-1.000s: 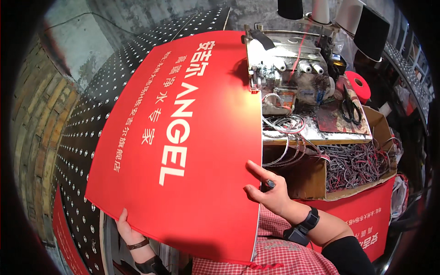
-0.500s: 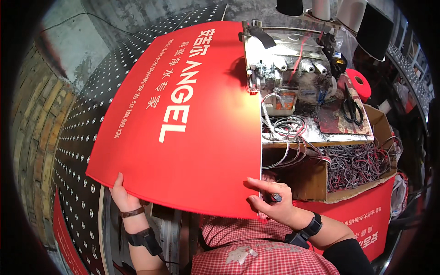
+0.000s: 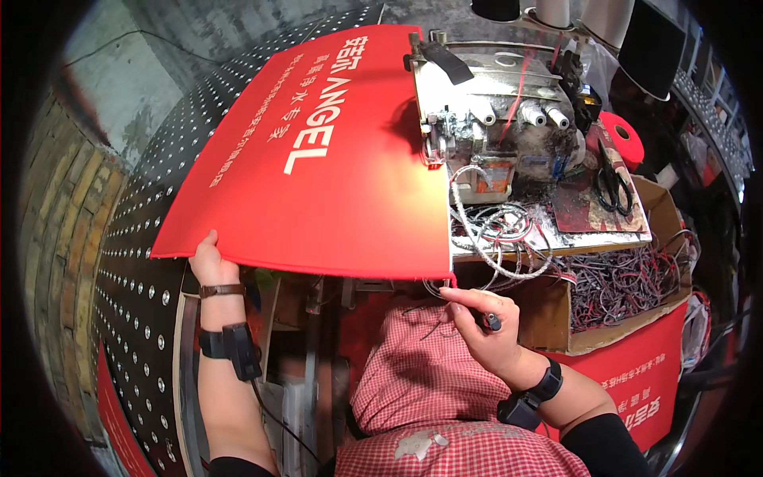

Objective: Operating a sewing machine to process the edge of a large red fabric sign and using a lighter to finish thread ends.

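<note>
Red fabric banner (image 3: 318, 159) lies spread flat, its far right edge at the sewing machine (image 3: 493, 119) on the cluttered bench (image 3: 604, 215); left hand (image 3: 208, 262) clamps its near-left edge, right hand (image 3: 485, 326) pinches its near-right corner, best kept evenly taut.

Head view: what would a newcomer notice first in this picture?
The large red sheet with white lettering fills the middle; the left hand grips its near left corner and the right hand pinches its near right corner. To its right stands a worn sewing machine, with a box of tangled cords below it.
</note>
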The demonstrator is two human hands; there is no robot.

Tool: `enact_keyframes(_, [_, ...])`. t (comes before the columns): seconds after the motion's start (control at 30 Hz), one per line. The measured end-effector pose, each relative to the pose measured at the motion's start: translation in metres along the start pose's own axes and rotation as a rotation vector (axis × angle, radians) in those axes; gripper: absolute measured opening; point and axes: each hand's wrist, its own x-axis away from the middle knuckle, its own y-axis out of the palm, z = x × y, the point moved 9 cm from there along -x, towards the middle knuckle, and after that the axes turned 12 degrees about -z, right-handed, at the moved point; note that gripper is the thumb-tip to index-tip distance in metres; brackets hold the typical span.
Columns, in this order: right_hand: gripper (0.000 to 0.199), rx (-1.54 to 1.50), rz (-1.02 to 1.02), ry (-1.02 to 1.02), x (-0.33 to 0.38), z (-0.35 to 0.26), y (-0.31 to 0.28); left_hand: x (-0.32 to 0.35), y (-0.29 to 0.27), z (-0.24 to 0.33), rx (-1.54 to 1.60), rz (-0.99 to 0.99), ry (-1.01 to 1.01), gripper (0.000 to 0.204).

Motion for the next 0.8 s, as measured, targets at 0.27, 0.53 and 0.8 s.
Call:
enact_keyframes(0.27, [0.020, -0.160, 0.125, 0.174, -0.003, 0.031, -0.012, -0.058, 0.044, -0.032, -0.030, 0.061, -0.026, 0.036])
enact_keyframes(0.53, [0.020, -0.276, 0.166, 0.304, -0.003, 0.056, -0.014, -0.107, 0.068, -0.047, -0.096, 0.196, 0.021, 0.030])
enact_keyframes(0.8, [0.019, -0.325, 0.065, 0.458, 0.003, 0.087, 0.000, -0.129, 0.110, -0.068, -0.075, 0.248, -0.018, 0.026])
